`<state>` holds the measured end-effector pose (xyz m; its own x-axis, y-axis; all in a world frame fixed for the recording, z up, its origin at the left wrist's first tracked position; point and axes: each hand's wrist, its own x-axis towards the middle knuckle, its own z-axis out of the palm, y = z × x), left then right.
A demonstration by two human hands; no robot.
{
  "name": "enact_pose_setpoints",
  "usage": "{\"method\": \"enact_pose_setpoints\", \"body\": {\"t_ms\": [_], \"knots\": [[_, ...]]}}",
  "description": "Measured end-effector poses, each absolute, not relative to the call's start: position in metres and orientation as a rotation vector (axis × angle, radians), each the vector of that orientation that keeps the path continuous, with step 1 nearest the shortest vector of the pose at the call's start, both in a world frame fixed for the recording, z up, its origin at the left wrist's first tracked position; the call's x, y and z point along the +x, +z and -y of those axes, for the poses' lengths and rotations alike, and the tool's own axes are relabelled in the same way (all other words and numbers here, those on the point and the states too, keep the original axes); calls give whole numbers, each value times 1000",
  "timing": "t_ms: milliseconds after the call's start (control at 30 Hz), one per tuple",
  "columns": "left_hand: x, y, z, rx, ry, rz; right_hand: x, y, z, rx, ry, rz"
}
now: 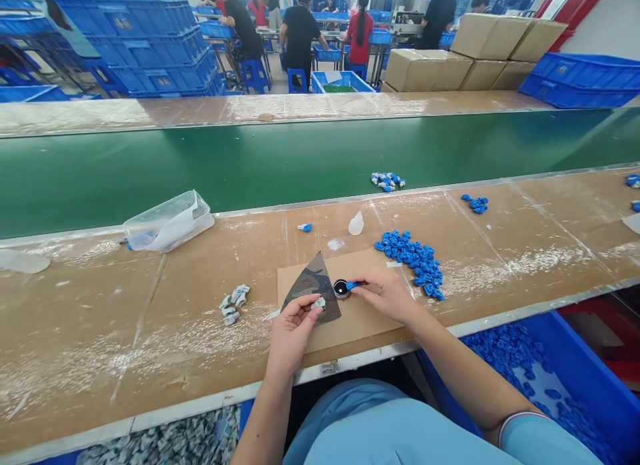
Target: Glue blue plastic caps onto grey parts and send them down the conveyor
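Observation:
My left hand (295,325) pinches a small whitish part (319,303) above a dark, thin, fan-shaped sheet (313,285). Between the fingers of my right hand (385,293) is a small blue part (353,285), its tip at the rim of a small round pot (341,289) with dark content. Sheet and pot rest on a flat piece of cardboard (360,328). A pile of blue parts (415,259) lies just beyond my right hand. Several whitish-grey parts (234,303) sit left of my left hand.
A clear plastic container (170,223) lies at the left near the green belt (225,161). A small bottle-like piece (356,223) and one blue-white part (305,227) are beyond the cardboard. Below the table edge, a blue bin (575,358) stands right. People work in the background.

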<state>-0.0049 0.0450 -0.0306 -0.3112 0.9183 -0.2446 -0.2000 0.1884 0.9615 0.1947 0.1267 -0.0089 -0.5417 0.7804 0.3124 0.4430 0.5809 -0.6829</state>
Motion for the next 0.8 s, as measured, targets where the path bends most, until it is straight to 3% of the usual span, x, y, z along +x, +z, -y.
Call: {"method": "enact_pose_setpoints", "body": {"t_ms": [267, 567, 800], "knots": [[8, -38, -40, 792, 1316, -1314, 180, -4, -102, -879, 1001, 2059], [1, -26, -37, 1109, 1196, -1313, 178, -12, -104, -682, 983, 2122], [12, -24, -39, 978, 1366, -1287, 176, -17, -97, -761, 1008, 1962]]}}
